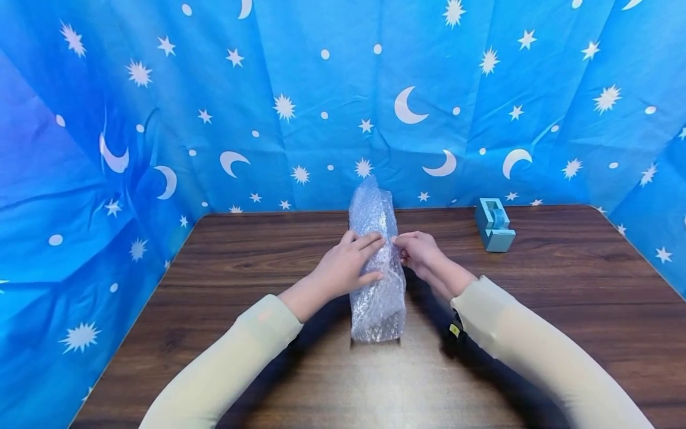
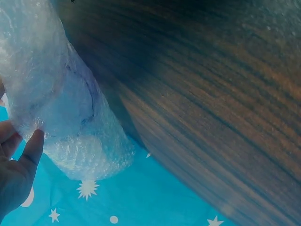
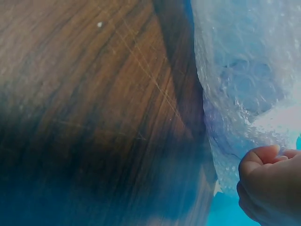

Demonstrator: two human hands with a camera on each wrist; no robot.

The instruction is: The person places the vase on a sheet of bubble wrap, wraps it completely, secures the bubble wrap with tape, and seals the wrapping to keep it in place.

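A long bundle in clear bubble wrap [image 1: 377, 310] stretches away from the person over the middle of the table. Faint bluish shapes and dark lines show through the bubble wrap [image 2: 70, 103] in the left wrist view; what lies inside cannot be made out. The left hand [image 1: 351, 265] rests on the bundle's upper side, fingers and thumb extended and pressing the plastic. On the bundle's right side, the right hand [image 1: 423, 253] pinches an edge of the wrap between thumb and curled fingers. That pinch of the right hand [image 3: 270, 181] also shows in the right wrist view.
A light-blue tape dispenser [image 1: 495, 226] with a roll in it stands at the back right of the dark wooden table [image 1: 257, 250]. Behind and beside the table hangs a blue cloth [image 1: 321, 89] printed with white moons and stars.
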